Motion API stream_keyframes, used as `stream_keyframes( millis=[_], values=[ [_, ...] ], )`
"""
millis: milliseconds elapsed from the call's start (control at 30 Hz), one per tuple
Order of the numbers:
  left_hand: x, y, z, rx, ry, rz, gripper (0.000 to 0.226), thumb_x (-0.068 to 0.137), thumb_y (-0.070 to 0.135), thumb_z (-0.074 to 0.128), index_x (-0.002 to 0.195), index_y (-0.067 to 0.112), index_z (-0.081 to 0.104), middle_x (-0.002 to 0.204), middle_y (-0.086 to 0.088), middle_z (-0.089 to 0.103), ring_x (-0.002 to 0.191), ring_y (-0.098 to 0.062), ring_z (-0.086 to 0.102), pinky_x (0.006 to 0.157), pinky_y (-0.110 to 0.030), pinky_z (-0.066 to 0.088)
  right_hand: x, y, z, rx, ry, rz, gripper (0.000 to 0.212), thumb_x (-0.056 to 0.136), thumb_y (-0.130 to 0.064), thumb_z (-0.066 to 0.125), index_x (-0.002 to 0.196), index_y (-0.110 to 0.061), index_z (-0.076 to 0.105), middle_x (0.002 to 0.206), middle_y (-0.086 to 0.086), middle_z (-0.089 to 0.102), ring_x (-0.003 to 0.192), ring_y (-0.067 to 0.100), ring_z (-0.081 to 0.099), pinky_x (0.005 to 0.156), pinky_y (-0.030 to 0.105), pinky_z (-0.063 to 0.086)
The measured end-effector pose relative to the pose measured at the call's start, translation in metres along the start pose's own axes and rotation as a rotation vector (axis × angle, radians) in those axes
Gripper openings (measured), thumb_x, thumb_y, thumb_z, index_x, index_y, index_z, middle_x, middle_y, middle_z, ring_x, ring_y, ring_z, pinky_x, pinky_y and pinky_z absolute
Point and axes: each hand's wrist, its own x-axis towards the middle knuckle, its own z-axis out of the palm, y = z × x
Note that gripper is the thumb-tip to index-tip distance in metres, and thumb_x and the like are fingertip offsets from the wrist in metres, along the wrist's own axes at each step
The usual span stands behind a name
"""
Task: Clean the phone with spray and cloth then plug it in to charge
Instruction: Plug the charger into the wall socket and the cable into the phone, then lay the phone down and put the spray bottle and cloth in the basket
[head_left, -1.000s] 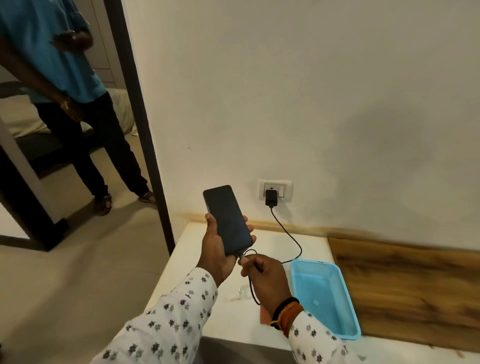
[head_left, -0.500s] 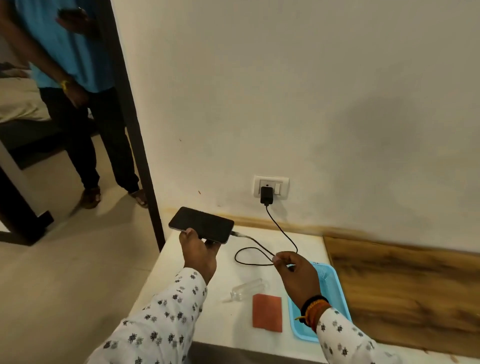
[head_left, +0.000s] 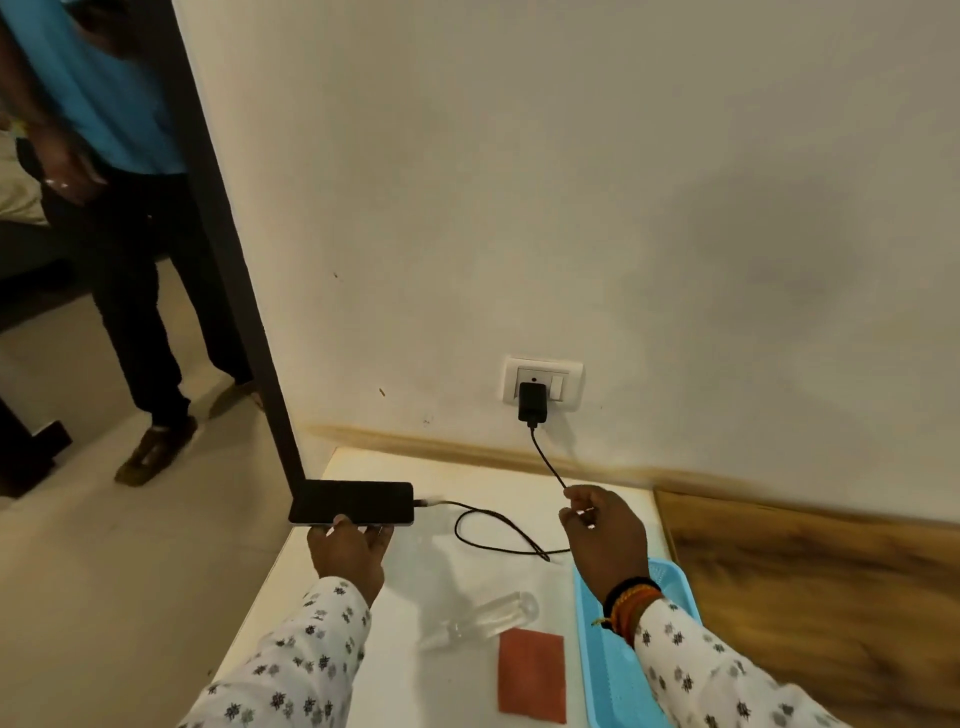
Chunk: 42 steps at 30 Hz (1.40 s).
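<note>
Your left hand (head_left: 347, 545) grips the phone (head_left: 353, 502) by its near long edge, fingers closed on it, holding it flat and screen-up at the far left corner of the white tabletop (head_left: 410, 675); whether it rests on the surface or sits just above it cannot be told. The cable (head_left: 498, 527) is seated in the phone's right end and runs in a loose loop across the tabletop. Your right hand (head_left: 605, 535) pinches that cable between thumb and fingers on the stretch leading up to the black charger (head_left: 532, 402) in the wall socket (head_left: 543, 382).

Handling assessment: the phone reads as a rigid, thin slab with a glossy face, likely slick and liable to crack if dropped off the corner beside it. Hold it by the long edges, as you do now, and keep off the screen. The cable looks thin and limp; it will transmit any tug straight to the connector, so leave slack and do not lever at the port.

The clear spray bottle (head_left: 483, 621) lies on its side, near the red cloth (head_left: 531, 675) and the blue tray (head_left: 608, 670), all untouched by either hand.
</note>
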Motion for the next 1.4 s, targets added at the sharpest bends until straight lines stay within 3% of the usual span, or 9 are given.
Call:
stream_keyframes(
  millis=[233, 367, 633, 800, 967, 1033, 1133, 1267, 1400],
  values=[
    [0.046, -0.012, -0.015, 0.139, 0.031, -0.087, 0.041, 0.105, 0.008, 0.039, 0.145, 0.012, 0.04, 0.148, -0.022, 0.046, 0.129, -0.046, 0.05, 0.102, -0.057, 0.046, 0.077, -0.013, 0.015, -0.017, -0.171, 0.012, 0.051, 0.085, -0.018, 0.068, 0.133, -0.019, 0.052, 0.13, -0.003, 0.055, 0.113, 0.013, 0.052, 0.094, 0.023, 0.039],
    [0.065, -0.012, -0.016, 0.178, 0.001, -0.147, 0.02, 0.104, 0.003, 0.037, 0.112, 0.011, 0.054, 0.14, -0.023, 0.051, 0.127, -0.045, 0.051, 0.101, -0.057, 0.045, 0.114, -0.021, 0.023, 0.031, -0.298, 0.13, 0.068, 0.086, -0.014, 0.063, 0.148, -0.019, 0.035, 0.151, 0.001, 0.039, 0.136, 0.02, 0.039, 0.107, 0.029, 0.032],
    [0.082, -0.018, -0.004, 0.231, 0.03, -0.185, 0.038, 0.106, 0.005, 0.036, 0.144, 0.005, 0.04, 0.143, -0.026, 0.049, 0.129, -0.045, 0.049, 0.098, -0.052, 0.046, 0.14, -0.032, 0.035, 0.155, -0.363, 0.25, 0.081, 0.08, 0.005, 0.051, 0.151, -0.024, 0.027, 0.155, 0.002, 0.031, 0.108, 0.021, 0.056, 0.058, 0.009, 0.038],
    [0.082, -0.017, 0.009, 0.329, 0.026, -0.238, 0.04, 0.104, -0.001, 0.037, 0.143, 0.006, 0.041, 0.145, -0.026, 0.047, 0.132, -0.044, 0.046, 0.107, -0.054, 0.043, 0.145, -0.036, 0.039, 0.168, -0.355, 0.238, 0.081, 0.078, 0.007, 0.051, 0.151, -0.019, 0.027, 0.154, 0.004, 0.033, 0.136, 0.026, 0.036, 0.092, 0.024, 0.033],
    [0.077, -0.013, 0.02, 0.419, 0.017, -0.267, 0.037, 0.1, -0.008, 0.041, 0.136, -0.006, 0.044, 0.124, -0.029, 0.055, 0.132, -0.043, 0.047, 0.109, -0.051, 0.043, 0.146, -0.04, 0.041, 0.212, -0.369, 0.235, 0.081, 0.074, 0.006, 0.052, 0.149, -0.017, 0.031, 0.146, 0.004, 0.04, 0.123, 0.026, 0.043, 0.091, 0.028, 0.035],
    [0.072, -0.012, 0.022, 0.4, 0.014, -0.286, 0.037, 0.099, -0.008, 0.041, 0.136, -0.006, 0.044, 0.096, -0.021, 0.053, 0.125, -0.043, 0.051, 0.109, -0.052, 0.042, 0.149, -0.042, 0.041, 0.215, -0.386, 0.207, 0.071, 0.069, 0.002, 0.054, 0.138, -0.011, 0.045, 0.135, 0.008, 0.051, 0.114, 0.03, 0.049, 0.086, 0.029, 0.04],
    [0.068, -0.01, 0.024, 0.367, -0.006, -0.298, 0.037, 0.097, -0.012, 0.039, 0.131, -0.003, 0.048, 0.092, -0.018, 0.05, 0.097, -0.038, 0.056, 0.108, -0.052, 0.044, 0.15, -0.047, 0.038, 0.246, -0.418, 0.183, 0.057, 0.065, -0.002, 0.059, 0.121, -0.004, 0.054, 0.116, 0.006, 0.058, 0.111, 0.031, 0.052, 0.075, 0.028, 0.042],
    [0.068, -0.012, 0.023, 0.319, -0.059, -0.339, 0.019, 0.094, -0.016, 0.041, 0.093, -0.003, 0.055, 0.089, -0.018, 0.051, 0.087, -0.033, 0.054, 0.111, -0.05, 0.041, 0.126, -0.046, 0.031, 0.255, -0.249, 0.086, 0.072, 0.072, -0.007, 0.064, 0.141, -0.016, 0.045, 0.127, -0.008, 0.05, 0.122, 0.015, 0.044, 0.096, 0.026, 0.034],
    [0.055, -0.019, 0.026, 0.325, -0.135, -0.33, 0.021, 0.095, -0.014, 0.042, 0.085, -0.001, 0.055, 0.09, -0.015, 0.055, 0.083, -0.025, 0.055, 0.114, -0.045, 0.037, 0.062, -0.034, 0.026, 0.106, -0.068, -0.412, 0.061, 0.065, -0.01, 0.062, 0.125, -0.022, 0.057, 0.115, -0.009, 0.059, 0.099, 0.008, 0.054, 0.087, 0.022, 0.045]
  ],
)
